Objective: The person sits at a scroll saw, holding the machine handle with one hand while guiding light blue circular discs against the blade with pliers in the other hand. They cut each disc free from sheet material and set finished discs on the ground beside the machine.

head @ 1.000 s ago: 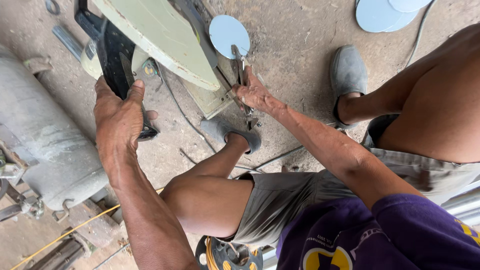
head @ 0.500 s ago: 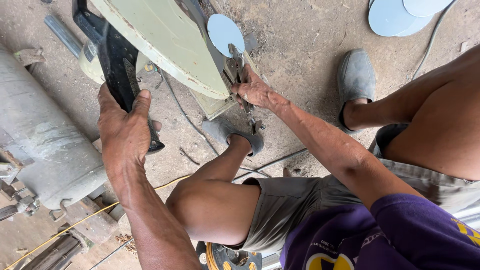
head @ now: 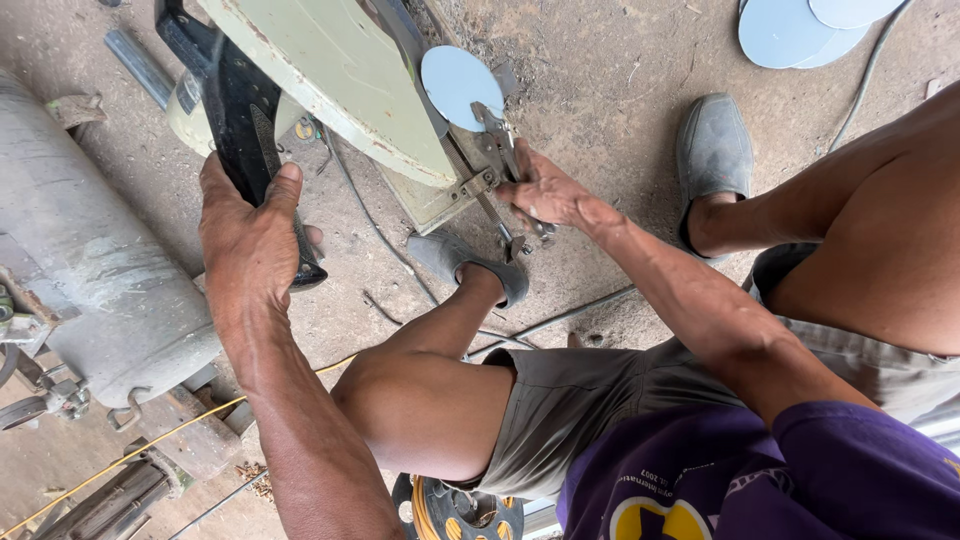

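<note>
While the left hand [head: 250, 235] wraps its fingers around the black handle [head: 245, 130] of a pale green cut-off saw [head: 340, 75], the right hand [head: 545, 195] closes its fingers on locking pliers [head: 500, 140] clamping a round blue-grey metal disc [head: 458, 85], which sits just beyond the fingertips, beside the saw's guard, above the concrete floor [head: 600, 60].

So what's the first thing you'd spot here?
The big pale green machine at the top middle, with the left hand gripping its black handle. Just right of it, the right hand holds pliers against a round blue disc; more blue discs lie top right.
</note>
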A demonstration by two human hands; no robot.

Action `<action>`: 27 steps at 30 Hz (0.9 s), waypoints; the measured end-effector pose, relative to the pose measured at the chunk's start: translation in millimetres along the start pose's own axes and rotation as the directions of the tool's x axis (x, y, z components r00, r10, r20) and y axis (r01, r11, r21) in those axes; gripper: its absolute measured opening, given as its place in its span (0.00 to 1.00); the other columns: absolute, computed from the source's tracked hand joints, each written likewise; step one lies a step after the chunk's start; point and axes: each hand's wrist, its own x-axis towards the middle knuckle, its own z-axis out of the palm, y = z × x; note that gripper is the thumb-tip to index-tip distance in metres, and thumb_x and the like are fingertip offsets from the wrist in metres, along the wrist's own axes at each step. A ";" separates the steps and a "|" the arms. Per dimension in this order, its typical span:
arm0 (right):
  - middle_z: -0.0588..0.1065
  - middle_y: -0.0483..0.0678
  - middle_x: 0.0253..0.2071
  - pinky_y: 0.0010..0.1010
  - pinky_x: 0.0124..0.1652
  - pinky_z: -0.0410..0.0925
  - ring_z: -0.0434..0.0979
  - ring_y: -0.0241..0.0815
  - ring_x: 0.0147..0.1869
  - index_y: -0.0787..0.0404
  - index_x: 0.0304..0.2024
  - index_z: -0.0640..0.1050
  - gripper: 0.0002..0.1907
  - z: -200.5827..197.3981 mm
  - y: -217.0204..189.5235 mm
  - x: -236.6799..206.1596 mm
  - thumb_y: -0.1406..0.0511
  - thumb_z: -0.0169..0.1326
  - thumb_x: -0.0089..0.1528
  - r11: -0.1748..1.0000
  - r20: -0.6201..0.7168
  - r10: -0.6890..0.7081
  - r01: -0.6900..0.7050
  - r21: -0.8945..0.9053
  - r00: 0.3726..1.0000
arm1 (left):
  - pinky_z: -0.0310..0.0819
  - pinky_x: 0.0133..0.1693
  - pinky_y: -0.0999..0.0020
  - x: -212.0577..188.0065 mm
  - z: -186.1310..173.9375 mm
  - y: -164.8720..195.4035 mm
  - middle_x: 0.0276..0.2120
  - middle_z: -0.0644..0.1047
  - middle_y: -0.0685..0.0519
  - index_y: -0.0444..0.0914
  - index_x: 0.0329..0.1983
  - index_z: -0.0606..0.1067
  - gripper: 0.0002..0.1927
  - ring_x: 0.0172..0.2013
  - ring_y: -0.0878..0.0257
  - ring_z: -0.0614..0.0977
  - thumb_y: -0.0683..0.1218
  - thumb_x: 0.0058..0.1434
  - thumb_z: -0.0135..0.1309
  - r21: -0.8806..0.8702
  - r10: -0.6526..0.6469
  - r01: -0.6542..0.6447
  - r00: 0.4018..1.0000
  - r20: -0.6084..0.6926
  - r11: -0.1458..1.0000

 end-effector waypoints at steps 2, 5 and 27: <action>0.72 0.57 0.37 0.33 0.30 0.69 0.61 0.41 0.24 0.58 0.74 0.62 0.35 8.8 1.2 6.9 0.52 0.53 0.69 0.919 -0.307 0.128 -0.229 -0.320 0.943 | 0.79 0.21 0.77 0.5 0.1 -0.1 0.45 0.79 0.49 0.39 0.66 0.65 0.26 0.28 0.68 0.82 0.45 0.65 0.57 0.007 -0.006 0.006 1.000 -0.005 1.000; 0.72 0.56 0.42 0.42 0.30 0.72 0.74 0.47 0.33 0.56 0.69 0.56 0.33 37.6 0.5 20.3 0.55 0.49 0.64 0.371 -0.751 0.134 -0.735 -0.567 0.647 | 0.74 0.18 0.75 1.0 0.4 1.1 0.43 0.79 0.49 0.42 0.67 0.63 0.29 0.23 0.62 0.78 0.46 0.63 0.56 0.047 -0.101 0.102 0.994 -0.032 0.994; 0.59 0.63 0.56 0.48 0.49 0.74 0.74 0.65 0.52 0.58 0.72 0.45 0.55 73.3 33.7 56.3 0.75 0.60 0.49 0.303 -0.769 0.029 -0.739 -0.602 0.639 | 0.81 0.24 0.75 4.6 -0.8 -4.1 0.47 0.78 0.50 0.40 0.68 0.63 0.28 0.34 0.66 0.83 0.46 0.66 0.56 -0.022 -0.010 0.010 1.000 0.012 1.000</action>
